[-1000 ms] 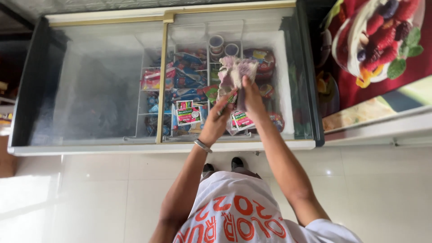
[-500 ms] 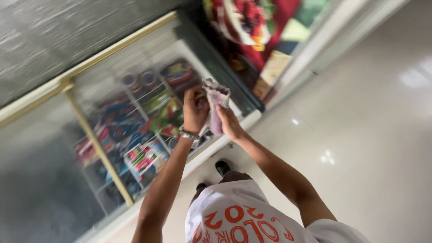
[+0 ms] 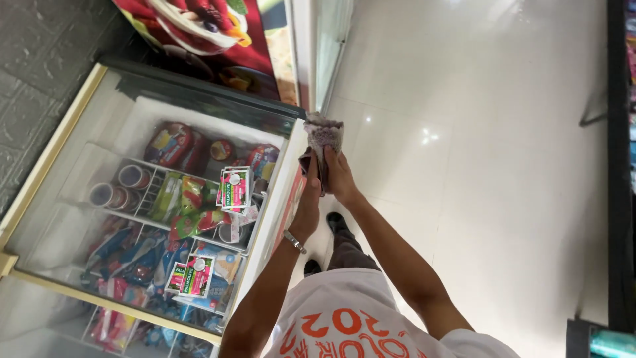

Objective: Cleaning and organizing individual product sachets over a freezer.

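Grey cloth (image 3: pixel 323 136) gripped by both hands; chest freezer (image 3: pixel 165 199) just beside.

Inside the glass-topped freezer (image 3: pixel 79 172), wire baskets hold wrapped frozen treats: dark red rounded packs (image 3: pixel 169 142) at the far end, green and red wrappers (image 3: pixel 182 199) in the middle, blue ones (image 3: pixel 132 248) nearer. Two round tubs (image 3: pixel 119 185) lie on their sides. Two green-and-pink rectangular stickers (image 3: pixel 235 189) (image 3: pixel 192 275) sit on the glass. Behind the freezer stands a dessert poster (image 3: pixel 205 33), red with fruit.
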